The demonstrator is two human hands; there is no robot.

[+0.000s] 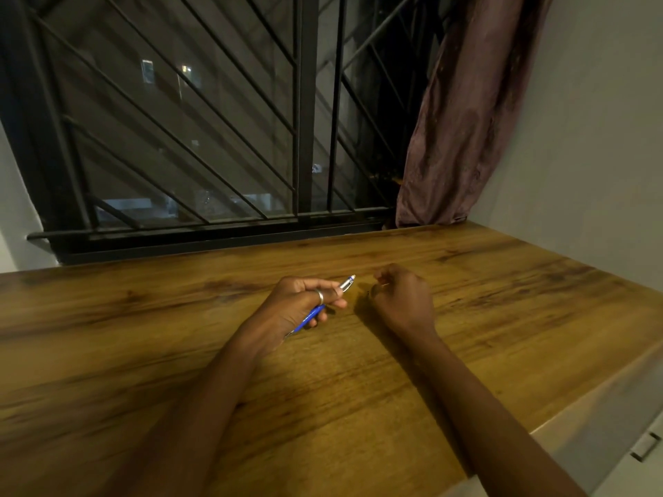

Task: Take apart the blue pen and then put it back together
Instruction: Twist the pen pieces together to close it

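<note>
left hand [299, 303] grips the blue pen [311, 316] just over the tabletop [143, 353], long axis diagonal, silvery end pointing up-right toward the window [215, 120]. right hand [401, 295] sits curled just beside that end, can't tell if it's pinching anything.

One head-worn wide-angle view, facing forward and down over the wooden table [107, 335]. Close range: left hand [297, 304] and right hand [405, 295] sit mid-frame, reaching in from the bottom edge. Upper left: barred window [215, 120]; upper right: curtain [466, 120].
</note>
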